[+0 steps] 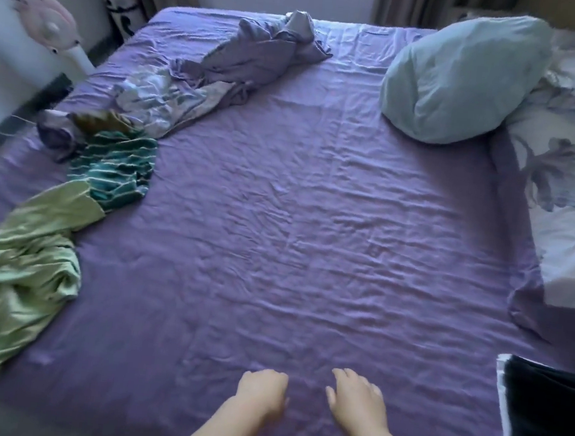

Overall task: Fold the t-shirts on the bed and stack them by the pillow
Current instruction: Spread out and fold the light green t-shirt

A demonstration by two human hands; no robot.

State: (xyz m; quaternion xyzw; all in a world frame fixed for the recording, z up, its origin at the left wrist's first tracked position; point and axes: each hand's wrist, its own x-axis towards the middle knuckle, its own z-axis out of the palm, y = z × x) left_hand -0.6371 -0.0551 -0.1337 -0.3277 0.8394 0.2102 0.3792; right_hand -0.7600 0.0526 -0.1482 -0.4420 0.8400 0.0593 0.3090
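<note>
**Crumpled shirts along the bed's left side, both hands empty at the near edge**

A purple sheet (313, 220) covers the bed, wrinkled and mostly bare in the middle. The garments lie unfolded in a loose chain down the left side. Nearest the person is a light green t-shirt (20, 271), bunched, its long axis running from the near-left edge up and to the right toward the bed's centre. Touching its upper end is a teal striped t-shirt (116, 171), crumpled into a compact heap. Beyond that, a pale printed garment (153, 101) and a purple garment (258, 55) trail diagonally toward the far edge of the bed; where one ends and the next begins is hard to tell.

A light blue pillow (465, 80) sits at the far right, leaning against a floral pillow (567, 179) that runs along the right side. A dark folded item with a white border (546, 418) lies at the near right, below the floral pillow.

The left hand (262, 393) and right hand (358, 403) hover or rest at the near edge, side by side, palms down. The left hand's fingers curl loosely inward; the right hand's fingers are spread and relaxed. Neither holds anything. All the shirts lie well to the left of both hands, the green one closest.

A pink fan (49, 23) stands off the bed's left side.
</note>
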